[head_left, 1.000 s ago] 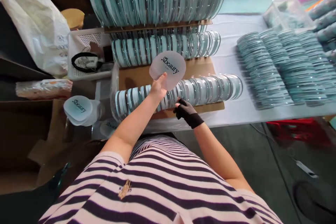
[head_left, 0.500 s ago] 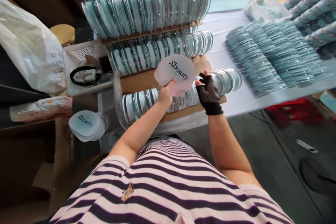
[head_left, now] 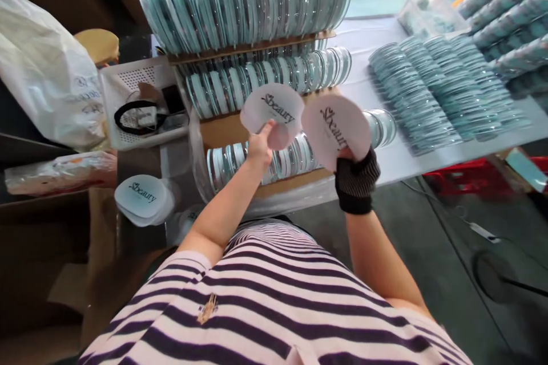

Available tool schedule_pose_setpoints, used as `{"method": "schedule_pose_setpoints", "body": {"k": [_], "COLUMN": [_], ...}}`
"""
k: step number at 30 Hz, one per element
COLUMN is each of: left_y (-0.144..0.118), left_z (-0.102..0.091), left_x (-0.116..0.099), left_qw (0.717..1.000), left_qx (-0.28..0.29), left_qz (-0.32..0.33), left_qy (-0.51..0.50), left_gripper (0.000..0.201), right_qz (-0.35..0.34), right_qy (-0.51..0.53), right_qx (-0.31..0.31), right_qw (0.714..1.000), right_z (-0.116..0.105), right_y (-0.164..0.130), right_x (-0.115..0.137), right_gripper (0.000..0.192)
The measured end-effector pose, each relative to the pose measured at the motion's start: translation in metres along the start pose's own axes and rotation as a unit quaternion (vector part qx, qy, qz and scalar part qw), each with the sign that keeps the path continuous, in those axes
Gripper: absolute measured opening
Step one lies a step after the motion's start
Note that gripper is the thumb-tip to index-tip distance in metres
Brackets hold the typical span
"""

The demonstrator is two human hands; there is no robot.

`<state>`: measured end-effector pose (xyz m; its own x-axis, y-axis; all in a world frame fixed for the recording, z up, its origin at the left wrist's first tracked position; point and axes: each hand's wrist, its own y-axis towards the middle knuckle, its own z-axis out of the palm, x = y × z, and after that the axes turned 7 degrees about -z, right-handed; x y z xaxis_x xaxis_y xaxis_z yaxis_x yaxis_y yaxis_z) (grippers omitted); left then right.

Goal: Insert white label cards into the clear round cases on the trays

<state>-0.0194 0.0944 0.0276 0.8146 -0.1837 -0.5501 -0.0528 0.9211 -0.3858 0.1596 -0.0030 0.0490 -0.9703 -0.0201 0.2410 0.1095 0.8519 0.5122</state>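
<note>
My bare left hand (head_left: 260,147) pinches a translucent rounded card (head_left: 268,104) printed "Sbeauty", thumb on its face. Beside it, my right hand (head_left: 357,174), in a black fingerless glove, grips another rounded card (head_left: 331,120) with the same print, tilted to the right. Both cards are held over a cardboard box (head_left: 216,130). In the box, below the cards, stands a row of clear, round-edged packages (head_left: 229,164); the cards hide part of it. A stack of the same cards (head_left: 139,197) lies to the left of my left forearm.
Long rows of round packages (head_left: 248,14) rise behind the box. More rows (head_left: 432,91) lie on the white table (head_left: 363,40) at right, near a clear plastic tub (head_left: 432,14). A white basket (head_left: 148,71) with a black loop and a plastic bag (head_left: 47,63) are at left.
My right hand, holding no card before, now has one and has moved slightly right and down. My left hand has shifted a little left with its card.
</note>
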Motion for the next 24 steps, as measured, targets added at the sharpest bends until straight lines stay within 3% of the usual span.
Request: {"method": "schedule_pose_setpoints", "body": {"k": [3, 6, 9, 13, 17, 21, 24], "left_y": [0.012, 0.018, 0.018, 0.016, 0.018, 0.022, 0.023], "left_z": [-0.005, -0.010, -0.013, -0.012, -0.012, -0.014, -0.014], "left_x": [-0.014, -0.015, -0.011, -0.008, -0.008, -0.008, -0.008], "left_qw": [0.999, 0.999, 0.999, 1.000, 0.999, 0.999, 0.998], "left_qx": [-0.024, -0.019, -0.012, -0.017, -0.032, -0.041, -0.042], "left_qz": [0.000, -0.008, 0.001, 0.005, 0.015, 0.001, -0.004], "left_qy": [-0.033, -0.037, -0.032, -0.025, -0.021, -0.027, -0.043], "left_gripper": [0.043, 0.044, 0.043, 0.047, 0.047, 0.043, 0.046], "right_qz": [-0.022, -0.040, -0.023, -0.025, -0.015, -0.023, -0.030], "right_qy": [-0.050, -0.069, -0.070, -0.049, -0.033, -0.025, -0.024], "right_qx": [0.088, 0.215, 0.288, 0.359, 0.370, 0.326, 0.336], "right_qw": [0.995, 0.973, 0.955, 0.932, 0.928, 0.945, 0.941], "right_z": [-0.029, -0.034, -0.012, 0.028, 0.040, 0.037, 0.049], "right_y": [-0.045, -0.075, -0.069, -0.031, -0.011, -0.016, -0.021], "right_x": [-0.003, 0.010, 0.029, 0.049, 0.053, 0.047, 0.046], "right_gripper": [0.045, 0.040, 0.040, 0.041, 0.040, 0.034, 0.031]}}
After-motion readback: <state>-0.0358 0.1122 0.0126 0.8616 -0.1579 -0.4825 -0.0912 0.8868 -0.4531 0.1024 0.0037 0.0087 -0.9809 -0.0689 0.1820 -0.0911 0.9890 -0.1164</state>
